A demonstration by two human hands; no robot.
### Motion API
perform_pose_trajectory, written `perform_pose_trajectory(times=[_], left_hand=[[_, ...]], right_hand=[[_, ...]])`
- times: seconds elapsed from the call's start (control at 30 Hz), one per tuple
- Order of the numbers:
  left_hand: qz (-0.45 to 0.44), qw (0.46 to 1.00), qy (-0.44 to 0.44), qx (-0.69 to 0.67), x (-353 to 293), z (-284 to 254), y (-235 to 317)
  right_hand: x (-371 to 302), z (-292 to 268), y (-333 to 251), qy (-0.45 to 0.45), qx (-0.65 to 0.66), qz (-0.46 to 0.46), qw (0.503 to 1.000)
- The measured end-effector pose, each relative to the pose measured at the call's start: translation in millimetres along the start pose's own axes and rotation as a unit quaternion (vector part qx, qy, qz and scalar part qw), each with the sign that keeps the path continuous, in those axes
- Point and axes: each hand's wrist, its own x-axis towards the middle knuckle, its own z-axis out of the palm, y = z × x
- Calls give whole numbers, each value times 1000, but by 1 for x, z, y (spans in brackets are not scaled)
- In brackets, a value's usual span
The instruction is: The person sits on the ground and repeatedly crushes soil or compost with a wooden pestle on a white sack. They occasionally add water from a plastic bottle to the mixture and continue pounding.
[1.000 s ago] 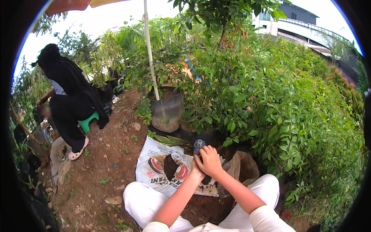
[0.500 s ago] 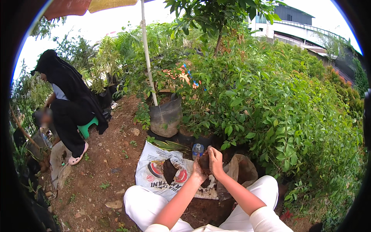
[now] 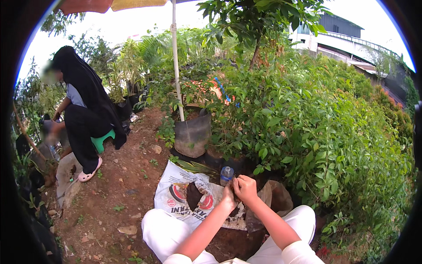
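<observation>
Hands meet low in the frame's centre: left hand (image 3: 228,196) and right hand (image 3: 245,188) pinch something too small to identify, above the white printed plastic sack (image 3: 178,193) heaped with dark soil (image 3: 193,196). Working close over the sack should catch spills.

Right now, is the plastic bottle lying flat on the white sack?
No, the plastic bottle stands upright just beyond the white sack, close to both hands.
</observation>
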Motion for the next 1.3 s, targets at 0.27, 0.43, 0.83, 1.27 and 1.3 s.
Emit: perform_pose_trajectory(times=[0.27, 0.43, 0.83, 1.27, 1.3], left_hand=[[-23, 995, -95, -17, 8, -1, 15], [18, 993, -90, -75, 3, -8, 6], [-93, 989, -14, 110, -14, 24, 13], [-41, 994, 38, 89, -10, 8, 5], [-47, 993, 30, 104, -11, 10, 6]], right_hand=[[18, -8, -1, -15, 160, 208, 965], [7, -2, -13, -108, -119, -101, 982], [-8, -1, 19, 61, 70, 259, 961], [-4, 6, 11, -75, -63, 28, 995], [-4, 6, 15, -78, -48, 48, 995]])
